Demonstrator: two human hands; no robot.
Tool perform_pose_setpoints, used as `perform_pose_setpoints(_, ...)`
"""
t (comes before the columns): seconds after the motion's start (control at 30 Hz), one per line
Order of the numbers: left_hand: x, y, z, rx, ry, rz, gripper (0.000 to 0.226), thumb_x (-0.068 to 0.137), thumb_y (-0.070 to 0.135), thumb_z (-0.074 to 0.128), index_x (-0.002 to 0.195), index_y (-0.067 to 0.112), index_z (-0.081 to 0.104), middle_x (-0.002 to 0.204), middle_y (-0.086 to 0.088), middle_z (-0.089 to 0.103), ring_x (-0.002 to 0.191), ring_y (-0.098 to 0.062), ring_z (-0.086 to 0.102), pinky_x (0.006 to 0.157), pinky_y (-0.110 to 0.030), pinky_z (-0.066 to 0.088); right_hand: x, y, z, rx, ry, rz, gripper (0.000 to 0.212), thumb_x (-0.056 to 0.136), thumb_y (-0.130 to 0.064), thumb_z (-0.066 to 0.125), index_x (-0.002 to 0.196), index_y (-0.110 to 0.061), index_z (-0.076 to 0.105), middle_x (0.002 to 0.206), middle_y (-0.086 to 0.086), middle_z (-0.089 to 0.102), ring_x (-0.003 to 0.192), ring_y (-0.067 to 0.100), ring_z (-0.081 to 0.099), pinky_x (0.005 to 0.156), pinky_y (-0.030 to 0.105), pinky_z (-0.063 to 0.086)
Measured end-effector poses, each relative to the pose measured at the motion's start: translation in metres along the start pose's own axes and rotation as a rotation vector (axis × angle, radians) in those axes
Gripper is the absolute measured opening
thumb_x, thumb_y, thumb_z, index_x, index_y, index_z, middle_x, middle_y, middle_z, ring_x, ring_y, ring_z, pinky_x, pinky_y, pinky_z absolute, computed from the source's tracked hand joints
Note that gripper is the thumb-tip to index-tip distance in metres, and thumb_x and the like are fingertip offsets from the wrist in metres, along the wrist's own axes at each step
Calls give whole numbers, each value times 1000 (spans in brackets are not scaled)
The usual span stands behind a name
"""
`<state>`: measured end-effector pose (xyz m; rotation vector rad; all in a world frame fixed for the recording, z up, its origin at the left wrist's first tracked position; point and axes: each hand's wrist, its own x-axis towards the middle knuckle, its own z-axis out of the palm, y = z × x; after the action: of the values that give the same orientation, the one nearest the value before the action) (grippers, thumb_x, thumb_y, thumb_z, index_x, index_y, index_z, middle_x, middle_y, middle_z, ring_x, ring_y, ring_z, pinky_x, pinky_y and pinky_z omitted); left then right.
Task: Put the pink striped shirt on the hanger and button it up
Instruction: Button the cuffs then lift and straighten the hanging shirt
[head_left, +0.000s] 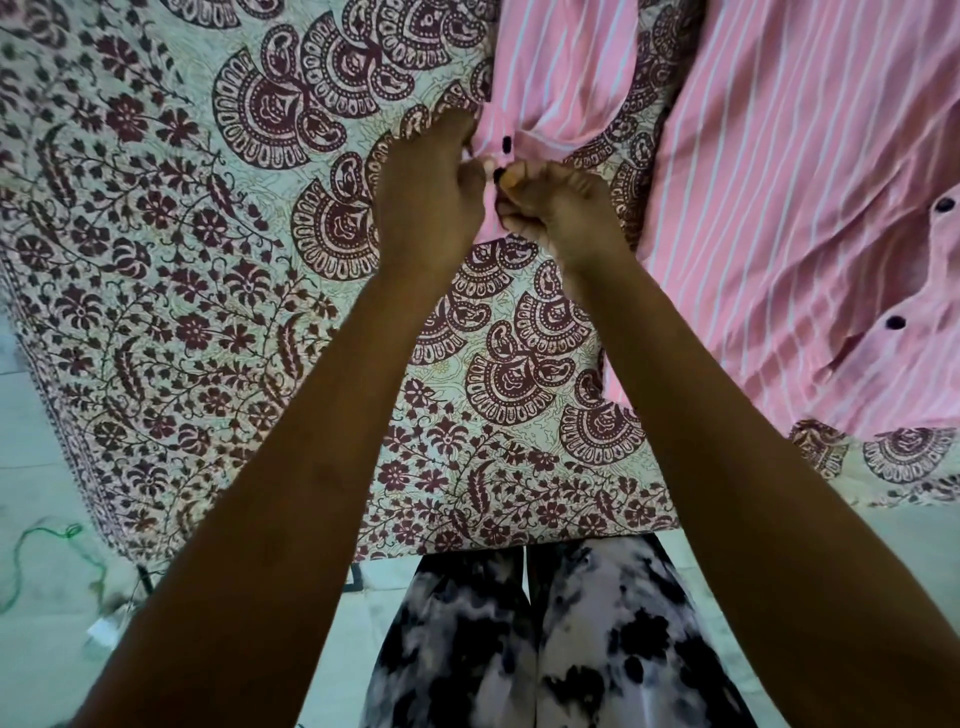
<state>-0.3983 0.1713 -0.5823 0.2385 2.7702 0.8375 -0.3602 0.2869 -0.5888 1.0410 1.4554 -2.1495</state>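
The pink striped shirt (789, 171) lies spread on the patterned bed cover at the upper right, with dark buttons along its front edge (894, 322). One sleeve runs left to its cuff (506, 143), which carries two dark buttons. My left hand (431, 192) grips the cuff's left side with curled fingers. My right hand (556, 205) pinches the cuff's right side at the lower button. The two hands nearly touch. No hanger is in view.
A maroon paisley and floral bed cover (208, 249) spreads over the bed, whose near edge runs across the lower frame. My legs in black-and-white trousers (545, 649) stand against it. A green cord (47, 540) lies on the pale floor at the left.
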Motion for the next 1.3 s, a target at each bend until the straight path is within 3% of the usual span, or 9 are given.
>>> perform_pose_setpoints(0.17,-12,10,6,194,182,186,20,85,9,51,101,1,61,80,-20,66,67,-37,62,55,-34,29,0,2,2,68,-20,-38,20,88,6,52,72,-4,59,48,-8,61,48,3,56,56,18,53)
perform_pose_setpoints(0.37,-11,-2,-17,-357,76,-57,24,78,12,59,100,4,64,80,-2,65,65,-11,60,64,-25,51,-14,-2,6,97,17,43,23,95,-5,45,78,-8,60,56,-6,67,56,4,64,68,21,55)
perform_pose_setpoints(0.5,-26,-1,-50,-122,-57,259,24,79,21,53,94,9,68,89,-3,69,77,-7,54,71,-19,41,-35,-16,15,16,-29,135,39,95,-45,39,92,-13,63,88,6,69,79,16,67,81,32,55)
perform_pose_setpoints(0.57,-37,-7,-66,-67,-192,343,31,77,28,49,93,12,70,94,-4,71,85,-11,53,81,-25,37,-50,-20,23,-161,-61,83,28,93,-37,49,92,-14,65,87,6,69,76,14,65,70,28,54)
perform_pose_setpoints(0.73,-55,-21,-98,-555,-178,-118,25,89,14,51,109,5,63,103,-7,60,75,6,60,58,-10,48,-72,-3,37,-13,-102,102,6,89,-9,57,83,-9,58,52,-12,63,42,-3,56,38,8,40)
perform_pose_setpoints(0.87,-50,-40,-91,-672,-263,-493,28,87,17,60,114,11,57,99,1,63,76,1,59,60,-16,50,-71,29,51,77,-123,162,17,80,-3,65,97,-5,63,82,-3,72,77,12,68,65,23,56)
perform_pose_setpoints(0.97,-54,-55,-84,-735,-134,-545,18,79,5,68,96,10,63,82,4,66,60,3,62,56,-11,50,-67,53,63,39,41,123,24,78,-2,68,101,-4,64,85,0,69,72,13,65,62,26,54)
perform_pose_setpoints(1.13,-55,-92,-56,-487,30,-629,32,71,11,77,99,3,63,97,-10,69,81,-23,66,73,-32,56,-40,85,83,-192,235,152,18,76,-4,71,93,0,65,97,18,69,81,27,64,86,45,54)
perform_pose_setpoints(1.3,-37,-109,-43,-342,110,-662,34,73,11,74,103,7,60,103,-6,66,84,-17,58,66,-21,43,-20,86,73,-440,209,62,12,78,-4,69,77,-16,66,83,9,67,73,18,63,80,31,55)
